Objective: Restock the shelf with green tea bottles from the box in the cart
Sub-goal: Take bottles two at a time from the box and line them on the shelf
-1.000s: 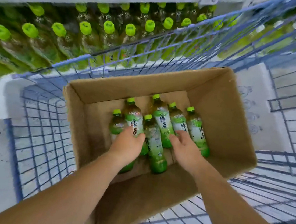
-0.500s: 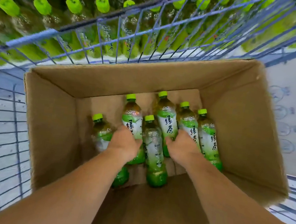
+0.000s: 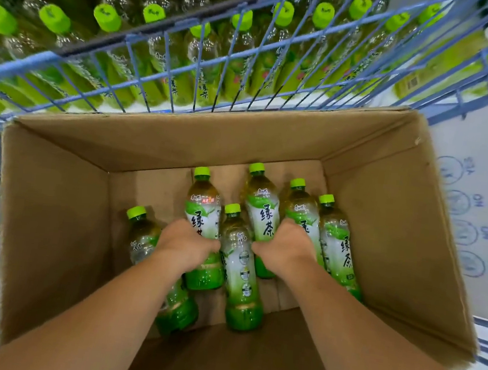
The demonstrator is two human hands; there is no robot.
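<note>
Head view: six clear plastic green tea bottles with green caps (image 3: 243, 263) lie flat on the floor of the brown cardboard box (image 3: 53, 210) in the blue wire cart (image 3: 147, 63). Their long axes run near to far, caps pointing far. The left hand (image 3: 185, 245) and right hand (image 3: 286, 246) each curl round a bottle's labelled middle, probably for a balanced lift.

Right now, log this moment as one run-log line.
stage: pick | left hand: grips second-left bottle | right hand: grips second-right bottle | box: six bottles lying
</note>
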